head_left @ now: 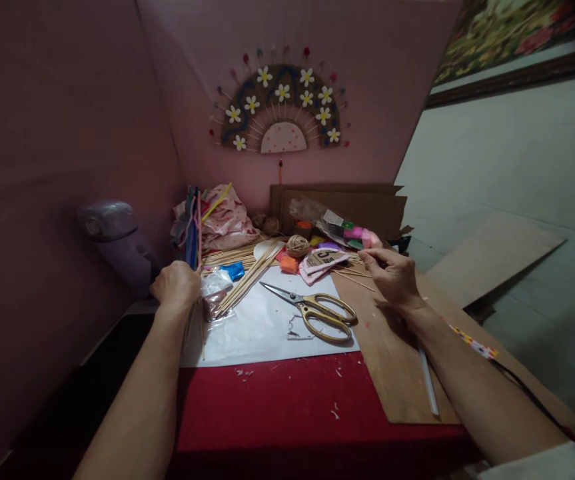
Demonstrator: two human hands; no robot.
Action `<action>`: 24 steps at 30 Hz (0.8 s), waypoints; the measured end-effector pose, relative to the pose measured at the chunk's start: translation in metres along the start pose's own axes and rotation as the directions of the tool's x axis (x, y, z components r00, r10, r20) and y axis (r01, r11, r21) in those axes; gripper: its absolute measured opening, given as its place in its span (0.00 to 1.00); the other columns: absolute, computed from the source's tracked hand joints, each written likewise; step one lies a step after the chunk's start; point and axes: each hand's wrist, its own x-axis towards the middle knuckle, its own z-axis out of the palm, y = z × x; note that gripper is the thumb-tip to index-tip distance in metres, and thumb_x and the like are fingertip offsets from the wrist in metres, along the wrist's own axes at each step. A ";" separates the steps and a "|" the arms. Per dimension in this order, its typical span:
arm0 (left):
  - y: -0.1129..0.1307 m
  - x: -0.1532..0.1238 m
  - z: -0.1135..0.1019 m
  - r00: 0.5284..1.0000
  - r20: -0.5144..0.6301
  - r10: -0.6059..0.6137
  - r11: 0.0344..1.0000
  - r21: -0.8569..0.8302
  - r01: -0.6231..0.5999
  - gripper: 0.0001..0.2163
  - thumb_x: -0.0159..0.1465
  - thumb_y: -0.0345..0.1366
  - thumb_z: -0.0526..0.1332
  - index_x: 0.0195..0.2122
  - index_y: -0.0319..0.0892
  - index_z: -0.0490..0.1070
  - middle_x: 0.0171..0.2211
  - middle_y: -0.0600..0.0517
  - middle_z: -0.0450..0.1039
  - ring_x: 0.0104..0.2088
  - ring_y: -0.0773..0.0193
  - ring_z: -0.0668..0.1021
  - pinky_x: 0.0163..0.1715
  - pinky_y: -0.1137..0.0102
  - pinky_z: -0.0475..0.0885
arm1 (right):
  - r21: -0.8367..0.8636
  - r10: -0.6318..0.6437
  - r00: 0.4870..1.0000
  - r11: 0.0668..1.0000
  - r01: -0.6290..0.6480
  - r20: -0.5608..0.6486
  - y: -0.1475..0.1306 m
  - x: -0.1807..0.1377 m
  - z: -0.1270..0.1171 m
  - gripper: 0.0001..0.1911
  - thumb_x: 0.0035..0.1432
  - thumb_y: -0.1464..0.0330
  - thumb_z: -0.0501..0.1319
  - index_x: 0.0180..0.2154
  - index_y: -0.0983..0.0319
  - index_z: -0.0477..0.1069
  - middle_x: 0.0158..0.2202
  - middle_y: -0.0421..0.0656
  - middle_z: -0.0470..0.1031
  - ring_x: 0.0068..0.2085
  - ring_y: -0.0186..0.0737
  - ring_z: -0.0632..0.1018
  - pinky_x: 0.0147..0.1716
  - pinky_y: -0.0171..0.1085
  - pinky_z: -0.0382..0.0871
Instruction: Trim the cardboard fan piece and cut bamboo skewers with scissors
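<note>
My left hand (pixel 176 288) is closed at the left edge of the white paper (pixel 257 337), next to a clear plastic packet (pixel 220 305) and a bundle of coloured pipe cleaners (pixel 193 230). Its fingertips face away, so what it grips is hidden. Over the brown cardboard sheet (pixel 392 360), my right hand (pixel 393 275) pinches thumb and forefinger together; anything between them is too small to name. Gold-handled scissors (pixel 317 310) lie on the paper between my hands, blades partly apart. Thin wooden sticks (pixel 250 280) rest across the paper, near orange clay (pixel 288 264) and patterned fabric pieces (pixel 321 262).
A decorated cardboard fan (pixel 282 90) hangs on the pink wall. Behind the supplies stand cardboard pieces (pixel 342 207), a twine ball (pixel 298 246) and bunched pink cloth (pixel 224 220). A purple flask (pixel 117 243) is at left. A glue stick (pixel 428 380) lies under my right forearm.
</note>
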 end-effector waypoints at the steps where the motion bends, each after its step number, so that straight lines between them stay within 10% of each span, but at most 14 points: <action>1: -0.001 0.001 0.000 1.000 -0.004 0.006 1.000 -0.005 -0.006 0.18 0.55 0.45 0.57 0.38 0.37 0.77 0.42 0.32 0.74 0.43 0.40 0.75 0.36 0.56 0.68 | -0.005 -0.006 1.000 1.000 0.006 0.002 0.000 0.000 0.000 0.14 0.57 0.62 0.57 0.32 0.64 0.77 0.25 0.45 0.76 0.25 0.38 0.74 0.25 0.34 0.63; 17: 0.009 -0.013 0.004 0.979 -0.043 0.198 0.975 0.109 -0.193 0.17 0.61 0.42 0.49 0.42 0.41 0.73 0.39 0.35 0.75 0.40 0.43 0.76 0.32 0.60 0.66 | 0.128 -0.171 0.981 0.979 0.159 0.090 -0.006 -0.005 0.006 0.09 0.58 0.66 0.58 0.35 0.62 0.76 0.33 0.45 0.76 0.34 0.39 0.74 0.35 0.37 0.67; 24: 0.023 -0.035 0.002 0.916 -0.179 0.358 0.930 0.152 -0.334 0.19 0.65 0.41 0.41 0.42 0.45 0.70 0.34 0.41 0.76 0.33 0.48 0.77 0.26 0.66 0.60 | -0.074 -0.196 0.974 0.979 0.188 -0.112 0.003 0.000 0.003 0.09 0.57 0.65 0.59 0.33 0.59 0.77 0.32 0.43 0.72 0.34 0.38 0.71 0.35 0.37 0.62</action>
